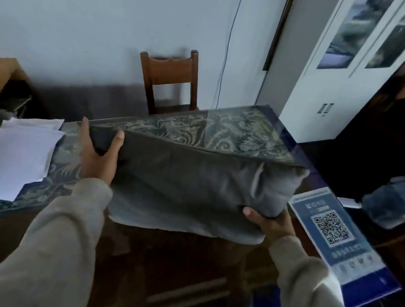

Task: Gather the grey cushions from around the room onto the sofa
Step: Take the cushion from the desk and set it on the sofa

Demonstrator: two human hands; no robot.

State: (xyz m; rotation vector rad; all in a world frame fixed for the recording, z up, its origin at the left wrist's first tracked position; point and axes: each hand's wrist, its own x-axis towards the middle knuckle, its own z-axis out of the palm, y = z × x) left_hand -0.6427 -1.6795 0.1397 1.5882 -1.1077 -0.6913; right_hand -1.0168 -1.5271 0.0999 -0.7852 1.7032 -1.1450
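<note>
- Loose papers [20, 156] at 9 o'clock sit clear of your grip.
- Your left hand [99, 154] clamps the grey cushion [191, 181], thumb over its top corner, steadying it.
- Cushion centre frame, over the table [226, 130] edge.
- Your right hand [268, 223], at 4 o'clock, cups its lower corner, taking the weight.

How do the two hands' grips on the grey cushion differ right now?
The left hand grips the grey cushion at its upper left corner, thumb over the front; the right hand holds its lower right corner from beneath. The left sits higher. Both are closed on the cushion.
</note>
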